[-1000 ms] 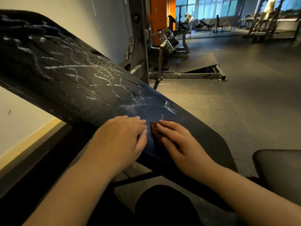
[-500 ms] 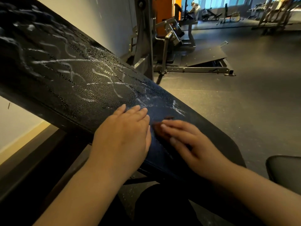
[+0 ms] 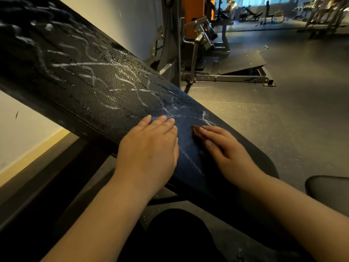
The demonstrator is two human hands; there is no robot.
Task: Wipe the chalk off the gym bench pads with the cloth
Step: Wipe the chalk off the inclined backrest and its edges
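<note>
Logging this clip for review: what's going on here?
A person leans over an inclined black bench pad scribbled with white chalk marks. The left hand lies flat on the pad; the right hand presses a small dark cloth under its fingers. Most chalk higher up is not yet wiped.

Dim foreground, bright far windows [image 3: 264, 2], wide-angle edge distortion.

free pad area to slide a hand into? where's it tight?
Free: the bench pad upslope of both hands, chalk-marked but unoccupied, and the dark strip between left hand and right hand. Tight: the pad's lower end, where the right hand presses the cloth.
</note>
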